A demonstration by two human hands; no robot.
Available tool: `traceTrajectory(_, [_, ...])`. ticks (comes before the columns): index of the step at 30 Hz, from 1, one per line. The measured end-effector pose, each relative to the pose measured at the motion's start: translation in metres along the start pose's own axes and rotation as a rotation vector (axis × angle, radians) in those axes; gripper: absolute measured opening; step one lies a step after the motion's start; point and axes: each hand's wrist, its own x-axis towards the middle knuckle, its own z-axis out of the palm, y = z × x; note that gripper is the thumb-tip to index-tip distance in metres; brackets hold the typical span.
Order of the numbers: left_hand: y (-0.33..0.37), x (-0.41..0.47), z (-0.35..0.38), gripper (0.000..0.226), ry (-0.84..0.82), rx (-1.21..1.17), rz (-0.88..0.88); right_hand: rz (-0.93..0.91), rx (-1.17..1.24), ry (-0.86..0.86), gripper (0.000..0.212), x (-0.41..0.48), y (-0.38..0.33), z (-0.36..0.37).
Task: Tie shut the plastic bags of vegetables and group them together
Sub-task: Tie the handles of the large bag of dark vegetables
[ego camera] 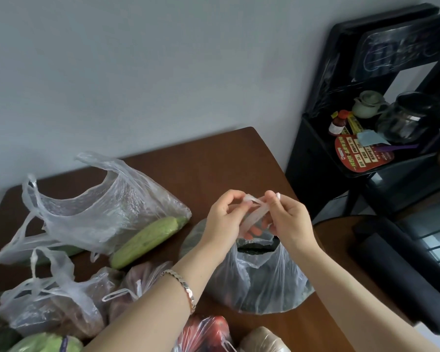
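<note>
A clear plastic bag of dark vegetables [258, 280] stands on the brown table [214, 158], right of centre. My left hand [225, 217] and my right hand [290, 219] are raised above it, each pinching one of the bag's handles [255, 213], which cross between my fingers. The bag's mouth gapes open below them. To the left lies an open bag with pale green zucchini [142, 240] spilling from it. Further bags [54, 301] of vegetables sit at the lower left, their handles loose. A bag of red produce [208, 331] sits at the bottom edge.
A black shelf unit [381, 138] stands right of the table, holding a glass kettle [409, 118], a teapot, a small bottle and a red card. A dark chair [401, 270] is beside the table's right edge. A grey wall runs behind the table.
</note>
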Motion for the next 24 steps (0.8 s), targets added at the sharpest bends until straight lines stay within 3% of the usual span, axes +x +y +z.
traceTrajectory(2, [-0.004, -0.007, -0.002, 0.012, -0.022, 0.062, 0.052, 0.026, 0.014, 0.084, 0.035, 0.000, 0.006, -0.001])
traceTrajectory(4, [-0.011, -0.017, -0.003, 0.018, -0.063, 0.268, 0.123, 0.019, -0.077, 0.104, 0.031, 0.001, 0.012, -0.002])
traceTrajectory(7, [-0.020, -0.024, -0.007, 0.019, 0.015, 0.432, 0.239, -0.027, -0.265, 0.024, 0.004, -0.002, 0.011, 0.001])
traceTrajectory(11, [-0.018, -0.020, -0.019, 0.027, 0.140, 0.315, 0.253, -0.147, -0.437, -0.192, 0.017, -0.017, 0.006, 0.004])
traceTrajectory(15, [-0.022, -0.017, -0.022, 0.021, 0.186, 0.228, 0.126, -0.129, -0.147, -0.361, 0.026, -0.033, 0.007, -0.008])
traceTrajectory(20, [-0.027, -0.017, -0.014, 0.015, 0.162, 0.036, -0.118, -0.196, -0.049, -0.252, 0.031, -0.039, 0.016, -0.011])
traceTrajectory(24, [-0.025, -0.019, -0.011, 0.015, 0.137, -0.080, -0.169, -0.219, -0.059, -0.097, 0.016, -0.039, 0.019, -0.008])
